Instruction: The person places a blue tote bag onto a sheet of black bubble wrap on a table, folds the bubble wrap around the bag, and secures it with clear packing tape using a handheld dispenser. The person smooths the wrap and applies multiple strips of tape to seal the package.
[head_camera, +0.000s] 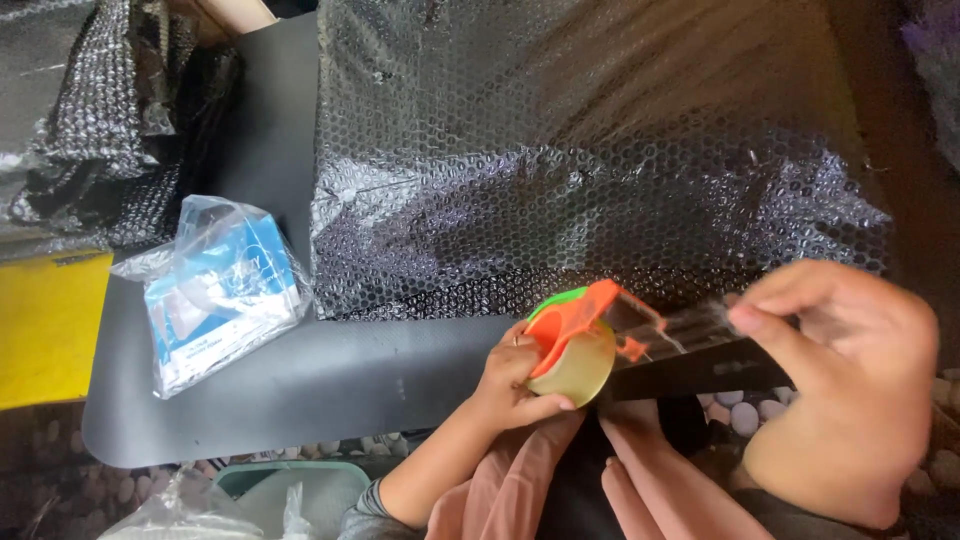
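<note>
- Just below the bubble wrap sheet (600, 180), left hand (515, 385) has its grip closed round an orange tape dispenser (575, 345).
- Right hand (850, 390) pinches the clear tape end (690, 325).
- Tape strip runs left-right from dispenser toward the right hand.
- Risk: slack could let tape twist, self-stick.
- Left of the wrap: bagged blue box (220, 290) on dark worktop (300, 390).

Bare hands, grey sleeve
Left hand (520, 385) wears a ring; grey cuff on the left arm, right hand (850, 390) unadorned, pink cloth over the lap
</note>
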